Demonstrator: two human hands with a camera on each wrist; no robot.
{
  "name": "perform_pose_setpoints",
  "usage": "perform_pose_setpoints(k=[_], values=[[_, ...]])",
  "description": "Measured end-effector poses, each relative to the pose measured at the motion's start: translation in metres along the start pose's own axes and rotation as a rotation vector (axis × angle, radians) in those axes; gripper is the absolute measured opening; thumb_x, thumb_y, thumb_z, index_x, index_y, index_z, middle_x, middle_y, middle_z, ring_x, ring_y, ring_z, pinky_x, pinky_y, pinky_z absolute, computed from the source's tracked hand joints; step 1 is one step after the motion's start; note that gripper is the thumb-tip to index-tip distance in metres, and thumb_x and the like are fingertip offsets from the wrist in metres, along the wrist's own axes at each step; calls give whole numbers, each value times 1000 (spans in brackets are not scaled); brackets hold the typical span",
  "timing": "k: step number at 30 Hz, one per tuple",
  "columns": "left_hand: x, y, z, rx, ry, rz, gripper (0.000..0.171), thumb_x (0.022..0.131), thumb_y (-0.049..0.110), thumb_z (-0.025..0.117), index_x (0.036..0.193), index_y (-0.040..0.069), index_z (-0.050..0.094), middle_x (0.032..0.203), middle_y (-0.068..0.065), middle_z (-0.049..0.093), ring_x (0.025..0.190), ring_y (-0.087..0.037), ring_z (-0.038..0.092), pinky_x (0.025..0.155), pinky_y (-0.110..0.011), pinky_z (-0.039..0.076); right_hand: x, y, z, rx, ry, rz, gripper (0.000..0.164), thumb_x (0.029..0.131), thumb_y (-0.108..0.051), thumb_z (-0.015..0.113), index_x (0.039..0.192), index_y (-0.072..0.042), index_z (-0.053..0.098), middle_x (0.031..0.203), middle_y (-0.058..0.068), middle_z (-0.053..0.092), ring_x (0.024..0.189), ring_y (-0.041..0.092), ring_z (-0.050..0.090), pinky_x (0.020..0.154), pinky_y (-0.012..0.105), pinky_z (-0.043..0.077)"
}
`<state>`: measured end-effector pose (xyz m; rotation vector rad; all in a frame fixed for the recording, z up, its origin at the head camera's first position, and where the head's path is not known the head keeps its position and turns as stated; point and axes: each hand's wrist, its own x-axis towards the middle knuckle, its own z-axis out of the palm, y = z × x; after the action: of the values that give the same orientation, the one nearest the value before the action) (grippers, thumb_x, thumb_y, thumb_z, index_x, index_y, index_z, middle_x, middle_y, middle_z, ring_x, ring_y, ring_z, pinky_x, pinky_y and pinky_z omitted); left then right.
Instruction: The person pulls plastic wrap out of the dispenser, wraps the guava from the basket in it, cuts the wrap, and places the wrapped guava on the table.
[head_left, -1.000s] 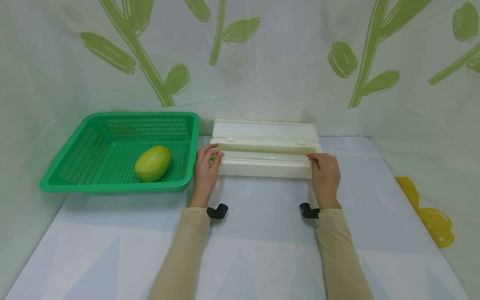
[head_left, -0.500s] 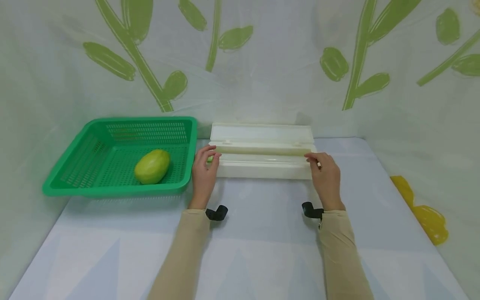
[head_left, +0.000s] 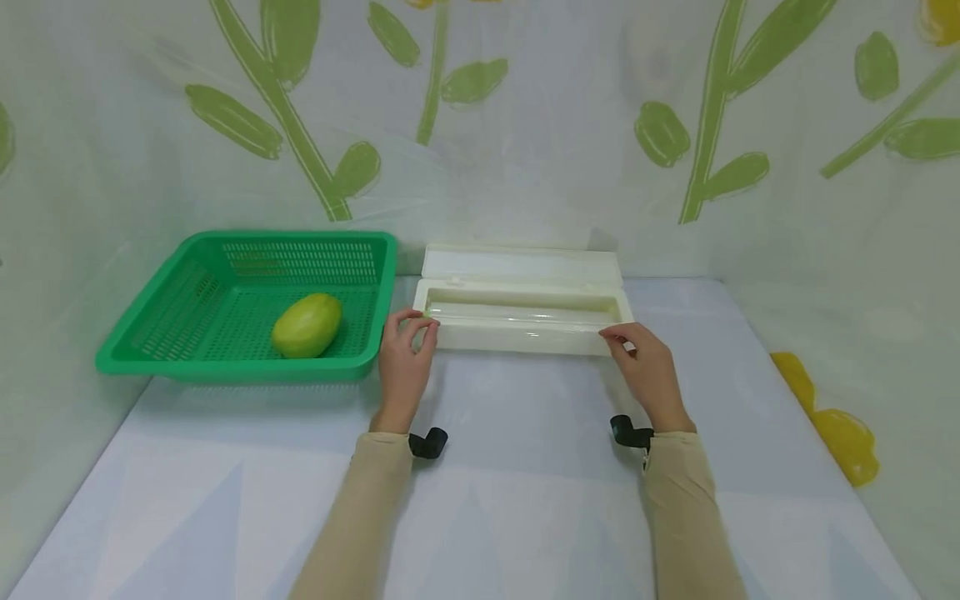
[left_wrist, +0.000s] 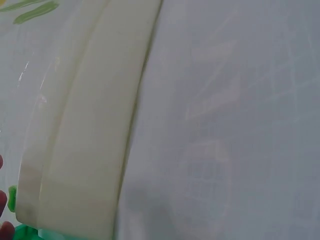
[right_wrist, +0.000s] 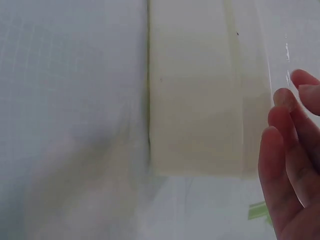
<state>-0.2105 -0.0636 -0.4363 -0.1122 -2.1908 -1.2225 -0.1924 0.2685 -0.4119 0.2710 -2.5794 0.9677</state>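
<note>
A long white cling film dispenser (head_left: 517, 342) stands at the back of the table, its lid (head_left: 525, 265) raised. Inside lies a roll of clear film (head_left: 517, 313). A shiny strip of cling film (head_left: 534, 331) stretches over the box's front edge. At the left end, my left hand (head_left: 403, 367) pinches the film between thumb and forefinger. My right hand (head_left: 649, 375) pinches it at the right end. The right wrist view shows curved fingers (right_wrist: 295, 165) beside the box (right_wrist: 200, 100). Only fingertips (left_wrist: 2, 201) appear in the left wrist view.
A green plastic basket (head_left: 240, 367) sits left of the dispenser, close to my left hand. One yellow-green fruit (head_left: 307, 326) lies in it. A curtain with painted leaves (head_left: 540, 167) hangs right behind the box. Pale tabletop (head_left: 525, 467) extends in front.
Both hands have come slightly toward me, drawing the cling film from the roll over the box's front edge. The right hand has angled more inward. The head view has shifted a little.
</note>
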Motion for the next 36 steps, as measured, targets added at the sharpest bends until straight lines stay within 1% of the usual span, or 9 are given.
perform_pose_setpoints(k=[6,11,14,16,19,23,29,33,36], values=[[-8,0,-1,-41,-3,-64,23,87,32,56,93,14,69,94,-1,54,86,-16,51,71,-32,42,-4,22,5,105,25,89,22,90,-33,52,103,-21,66,89,-2,66,81,17,59,59,26,44],[-18,-8,2,-255,-35,-244,26,91,34,50,99,14,65,88,-4,60,76,-15,56,66,-29,46,-10,75,24,263,88,181,29,87,-44,52,105,-25,65,88,-5,68,79,10,62,56,23,46],[-21,-13,4,-349,-43,-341,28,91,34,49,99,10,62,87,-10,60,74,-17,58,65,-29,48,-15,90,26,367,107,235,32,86,-43,53,106,-20,64,89,0,68,80,12,63,60,23,48],[-22,-16,4,-386,-34,-390,28,92,32,48,98,8,61,87,-10,60,73,-18,59,65,-28,49,-16,82,21,431,90,265,36,86,-43,53,107,-16,64,91,4,67,81,14,64,62,25,49],[-18,-15,1,-432,-42,-467,29,93,30,47,98,5,59,88,-12,60,75,-22,60,67,-30,50,-12,47,7,510,13,315,38,90,-36,51,110,-5,61,96,14,65,86,21,63,66,30,50],[-11,-17,-2,-445,-142,-535,42,91,43,45,101,4,60,93,-14,61,80,-25,61,69,-33,50,-7,10,-1,612,-93,389,43,93,-31,45,113,6,55,105,24,59,94,31,59,72,36,49],[-1,-21,-2,-490,-304,-584,63,82,61,43,104,5,63,100,-12,63,88,-25,61,73,-36,49,-1,6,15,871,-167,484,53,94,-40,38,115,7,50,107,18,61,100,30,57,77,36,47],[-1,-22,1,-514,-384,-570,52,84,53,49,103,6,63,100,-8,64,91,-22,60,76,-36,47,0,10,26,1051,-141,564,47,91,-37,46,114,4,51,100,9,64,94,22,60,75,32,48],[-1,-22,6,-520,-417,-544,40,86,44,55,99,7,64,96,-7,64,88,-20,60,75,-34,47,-2,14,30,1125,-83,565,43,90,-32,51,113,5,52,92,7,64,86,19,61,70,28,48]])
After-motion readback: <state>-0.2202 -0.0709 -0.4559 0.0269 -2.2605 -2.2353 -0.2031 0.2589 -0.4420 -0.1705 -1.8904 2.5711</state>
